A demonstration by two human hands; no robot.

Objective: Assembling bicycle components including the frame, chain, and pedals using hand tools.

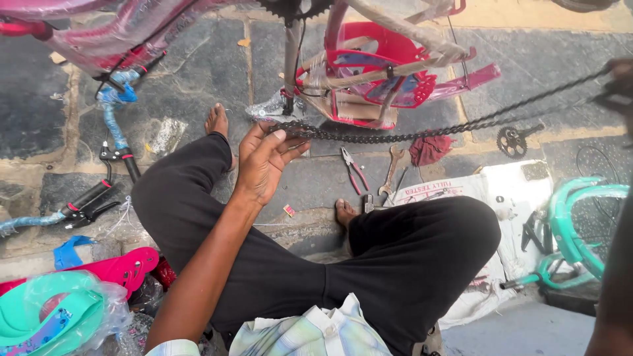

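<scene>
A long black bicycle chain (422, 134) stretches taut from left to upper right. My left hand (264, 158) pinches its left end between thumb and fingers, above my left knee. At the frame's far right edge my right hand (618, 86), partly cut off and blurred, holds the chain's other end. I sit cross-legged in black trousers on a stone floor. Beyond the chain stands a pink and red child's bicycle frame (369, 72) wrapped in plastic and paper.
Pliers with red handles (354, 169), a spanner (391, 168), a red rag (428, 149) and a crank with sprocket (513, 140) lie on the floor ahead. A teal bicycle frame (577, 224) lies right, on a white sheet (508, 191). Handlebars (99, 191) and plastic parts sit left.
</scene>
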